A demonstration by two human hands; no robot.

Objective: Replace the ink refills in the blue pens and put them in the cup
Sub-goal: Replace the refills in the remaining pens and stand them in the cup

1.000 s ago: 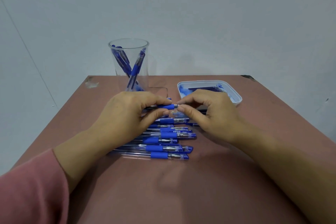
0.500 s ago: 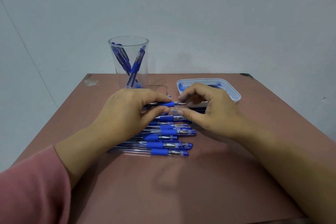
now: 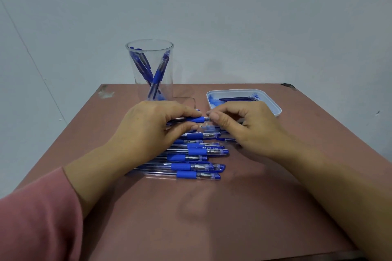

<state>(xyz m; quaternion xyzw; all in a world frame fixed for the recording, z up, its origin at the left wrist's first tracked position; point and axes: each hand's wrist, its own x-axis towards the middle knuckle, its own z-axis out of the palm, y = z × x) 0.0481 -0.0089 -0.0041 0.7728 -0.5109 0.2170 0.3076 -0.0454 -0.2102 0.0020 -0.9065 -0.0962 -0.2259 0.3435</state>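
— What's hidden?
— Most of the pen (image 3: 196, 119): the left hand's (image 3: 148, 131) grip curls round its barrel, the right hand's (image 3: 246, 127) grip pinches its tip end.
— Changed?
— The bare tip, seen before, is now covered.
— The pen?
— Blue sleeve, level, above the row (image 3: 197, 167) on the tabletop (image 3: 212, 207), before the cup (image 3: 150, 65).

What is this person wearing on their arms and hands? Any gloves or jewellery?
The left hand and right hand are bare: no gloves, rings or watch show. A plain pink fabric sleeve covers the left arm, ending partway along the forearm; the right forearm is uncovered as far as the picture reaches.
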